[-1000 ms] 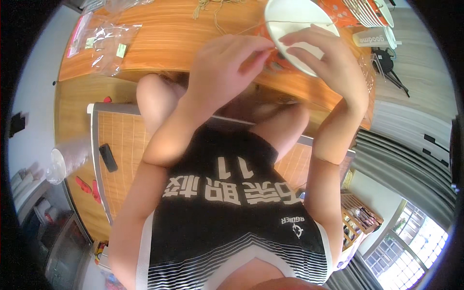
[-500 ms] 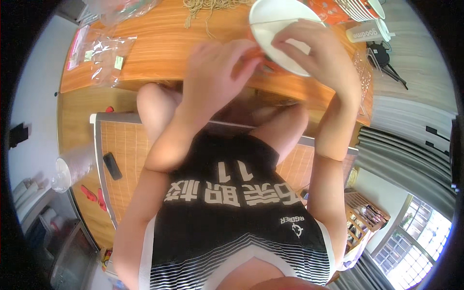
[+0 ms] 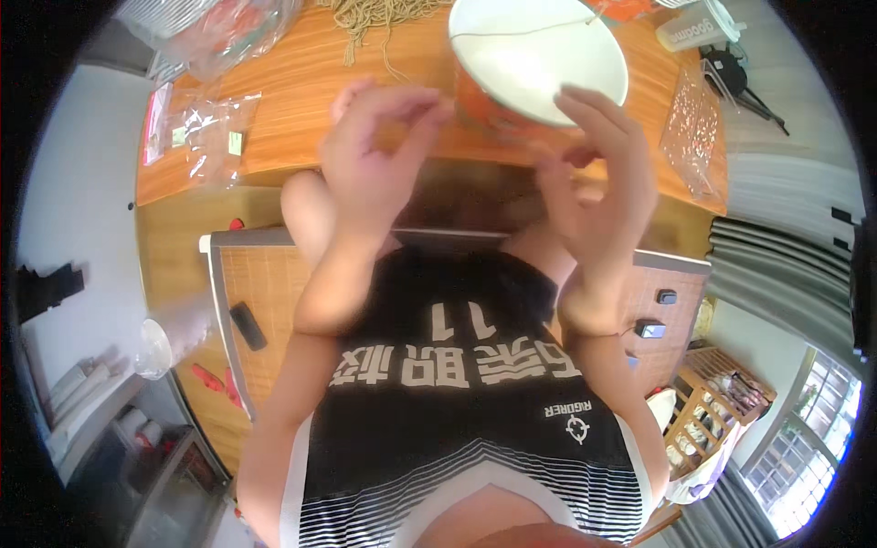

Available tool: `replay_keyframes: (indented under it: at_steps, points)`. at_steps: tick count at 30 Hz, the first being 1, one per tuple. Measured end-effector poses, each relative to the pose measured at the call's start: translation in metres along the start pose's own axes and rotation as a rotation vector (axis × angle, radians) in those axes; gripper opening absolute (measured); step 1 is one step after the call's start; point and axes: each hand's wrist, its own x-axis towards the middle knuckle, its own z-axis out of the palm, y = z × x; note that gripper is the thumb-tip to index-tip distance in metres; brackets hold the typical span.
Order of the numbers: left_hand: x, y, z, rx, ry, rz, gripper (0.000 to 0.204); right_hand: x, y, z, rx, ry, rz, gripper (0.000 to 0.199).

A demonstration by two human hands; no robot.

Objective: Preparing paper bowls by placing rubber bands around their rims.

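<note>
A paper bucket (image 3: 539, 68), white inside and orange-red outside, stands near the table's front edge. A thin string (image 3: 521, 34) runs across its mouth, with a small knot at the far right rim. Left of the bucket hovers my left hand (image 3: 375, 151), its thumb and forefinger loosely curved toward each other, with nothing visible between them. My right hand (image 3: 603, 183) is at the bucket's near right side, fingers apart and somewhat blurred. Its forefinger overlaps the rim in view; whether it touches I cannot tell.
A pile of tan string (image 3: 379, 23) lies at the far side of the wooden table (image 3: 301, 100). Clear plastic bags (image 3: 210, 137) lie left, another clear bag (image 3: 692, 137) right. A lidded cup (image 3: 699, 27) stands far right. A phone (image 3: 248, 326) rests on the mat beside me.
Both hands have come away from the bucket's rim, the left leftward and the right nearer to me. More of the bucket's inside shows, and the view has shifted slightly.
</note>
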Motion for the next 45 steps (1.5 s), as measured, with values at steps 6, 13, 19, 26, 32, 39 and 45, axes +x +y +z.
replay_keyframes:
  at_steps: [6, 13, 19, 26, 32, 39, 45]
  points:
    - [0.001, -0.001, 0.003, 0.067, -0.055, 0.100, 0.020, -0.005, 0.019, 0.021, -0.146, -0.078, 0.107, 0.026]
    - [-0.002, 0.006, 0.008, 0.093, -0.088, -0.118, 0.027, 0.003, 0.051, 0.016, -0.119, -0.100, 0.019, 0.012]
    - [-0.002, 0.002, 0.014, 0.150, -0.119, 0.053, 0.026, 0.006, 0.051, 0.010, -0.083, -0.135, 0.004, 0.011]
    - [0.004, 0.008, 0.021, 0.246, -0.223, 0.021, 0.028, 0.005, 0.053, 0.010, -0.084, -0.153, -0.010, 0.013]
    - [0.004, 0.008, 0.027, 0.191, -0.208, -0.018, 0.027, 0.005, 0.054, 0.008, -0.093, -0.165, -0.016, 0.013]
    - [0.006, 0.008, 0.029, 0.205, -0.240, -0.009, 0.026, 0.013, 0.040, -0.009, -0.085, -0.211, 0.015, 0.017]
    - [0.014, 0.016, 0.027, 0.293, -0.295, 0.018, 0.029, 0.069, 0.040, -0.041, -0.125, -0.292, -0.288, 0.016]
